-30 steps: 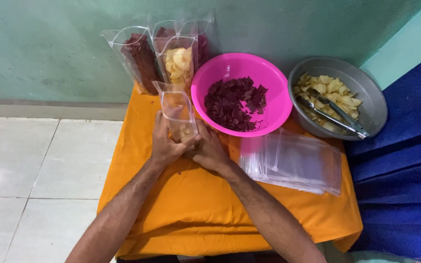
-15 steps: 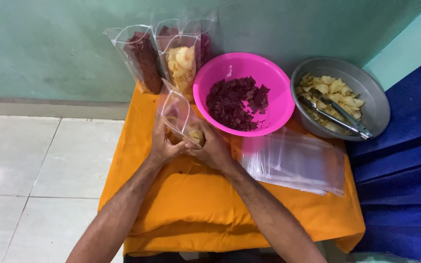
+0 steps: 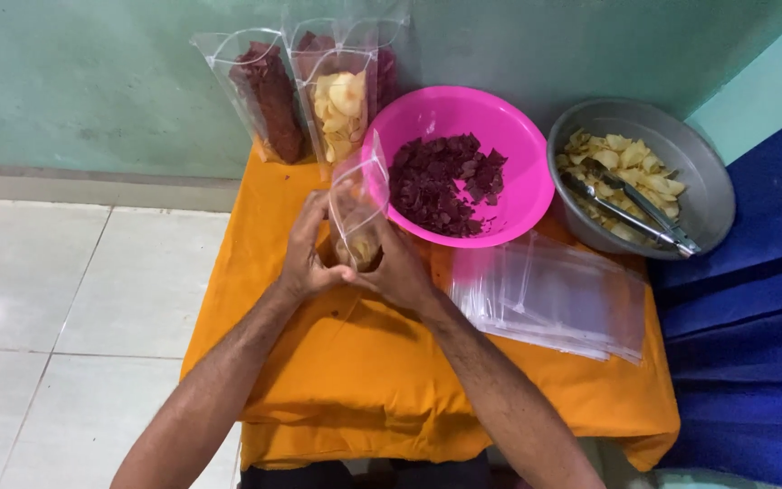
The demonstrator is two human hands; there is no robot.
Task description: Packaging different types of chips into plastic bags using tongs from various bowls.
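Note:
Both my hands hold a clear plastic pouch [image 3: 358, 204] upright on the orange tablecloth [image 3: 355, 362]. A few pale yellow chips lie in its bottom. My left hand [image 3: 308, 254] grips the pouch's lower left side, and my right hand [image 3: 400, 267] grips its lower right. The pouch's open top leans toward the pink bowl [image 3: 509, 136], which holds dark red chips [image 3: 441, 181].
Three filled clear pouches [image 3: 319, 91] stand against the green wall. A grey metal bowl [image 3: 699, 172] of yellow chips with metal tongs [image 3: 631, 213] sits at the right. A stack of empty clear bags [image 3: 554, 294] lies before it. Blue cloth [image 3: 753, 317] borders the table's right.
The pouch in my hands has swung from leaning left to standing upright and tilting right toward the pink bowl. My hands stayed at its base.

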